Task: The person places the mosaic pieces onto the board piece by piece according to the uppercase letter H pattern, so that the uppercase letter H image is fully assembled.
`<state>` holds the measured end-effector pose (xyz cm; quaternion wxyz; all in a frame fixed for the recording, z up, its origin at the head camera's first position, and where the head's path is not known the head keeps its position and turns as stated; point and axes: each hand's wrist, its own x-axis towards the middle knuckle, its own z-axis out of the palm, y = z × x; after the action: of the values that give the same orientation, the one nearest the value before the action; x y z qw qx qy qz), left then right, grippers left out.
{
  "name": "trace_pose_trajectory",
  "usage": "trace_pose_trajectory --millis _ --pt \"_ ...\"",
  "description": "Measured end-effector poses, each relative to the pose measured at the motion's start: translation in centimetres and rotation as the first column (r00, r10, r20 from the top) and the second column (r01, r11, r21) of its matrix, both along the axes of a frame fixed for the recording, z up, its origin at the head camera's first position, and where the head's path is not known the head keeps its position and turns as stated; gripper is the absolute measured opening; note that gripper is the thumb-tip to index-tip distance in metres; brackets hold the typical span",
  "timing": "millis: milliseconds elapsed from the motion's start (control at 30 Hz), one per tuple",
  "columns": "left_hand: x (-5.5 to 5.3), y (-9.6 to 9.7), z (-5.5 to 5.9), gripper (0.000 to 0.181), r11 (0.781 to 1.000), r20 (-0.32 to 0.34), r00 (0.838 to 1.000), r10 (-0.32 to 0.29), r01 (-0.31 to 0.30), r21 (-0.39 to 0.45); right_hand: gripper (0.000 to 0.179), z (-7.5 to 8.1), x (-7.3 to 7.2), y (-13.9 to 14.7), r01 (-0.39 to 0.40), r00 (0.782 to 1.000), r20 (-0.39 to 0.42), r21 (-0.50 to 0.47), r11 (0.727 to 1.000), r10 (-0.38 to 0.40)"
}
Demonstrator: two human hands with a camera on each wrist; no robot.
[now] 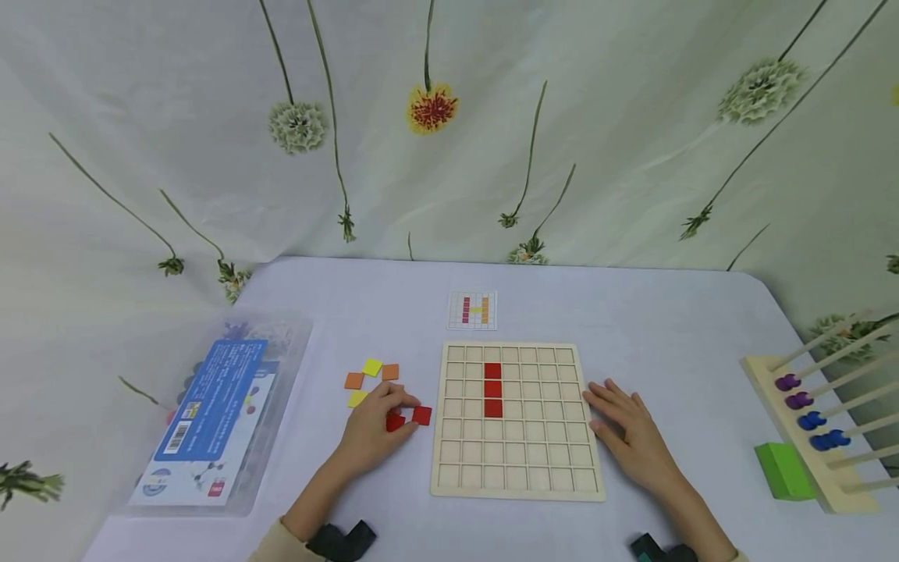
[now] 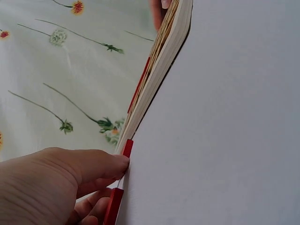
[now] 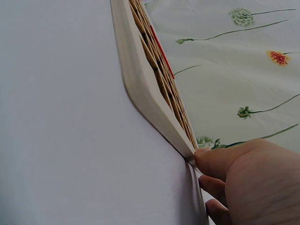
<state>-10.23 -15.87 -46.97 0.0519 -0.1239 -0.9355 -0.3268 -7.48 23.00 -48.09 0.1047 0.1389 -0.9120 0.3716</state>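
Observation:
My left hand [image 1: 375,429] is at the left of the wooden grid board [image 1: 449,490], with thumb and forefinger at opposite edges of a red square tile [image 1: 421,415], pinching it low at the table. Another red tile [image 1: 396,422] lies under the fingers, partly covered. In the left wrist view the thumb meets the red tile [image 2: 127,147], and the second red tile [image 2: 113,206] stands nearer the camera. Three red tiles [image 1: 493,389] sit in a column in the board. My right hand [image 1: 632,437] rests at the board's right edge, fingers loosely extended, thumb touching the rim [image 3: 187,150].
Orange tiles [image 1: 354,380] and yellow tiles [image 1: 372,367] lie beyond the left hand. A small pattern card [image 1: 473,311] lies behind the board. At left is a clear plastic box [image 1: 281,406] with a blue-and-white label; at right, a bead rack [image 1: 787,437] and a green block [image 1: 785,471].

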Motion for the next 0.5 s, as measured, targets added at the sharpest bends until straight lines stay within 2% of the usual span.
trace_pose_trajectory --millis 233,500 --pt "0.07 0.04 -0.02 0.024 0.999 -0.012 1.000 0.011 -0.011 0.030 0.040 0.00 0.01 0.02 -0.001 1.000 -0.003 -0.005 1.000 0.001" --pt "0.04 -0.06 0.18 0.026 0.990 -0.012 0.999 0.030 -0.028 0.139 0.040 0.07 0.04 0.01 -0.002 1.000 0.002 -0.013 1.000 0.002"
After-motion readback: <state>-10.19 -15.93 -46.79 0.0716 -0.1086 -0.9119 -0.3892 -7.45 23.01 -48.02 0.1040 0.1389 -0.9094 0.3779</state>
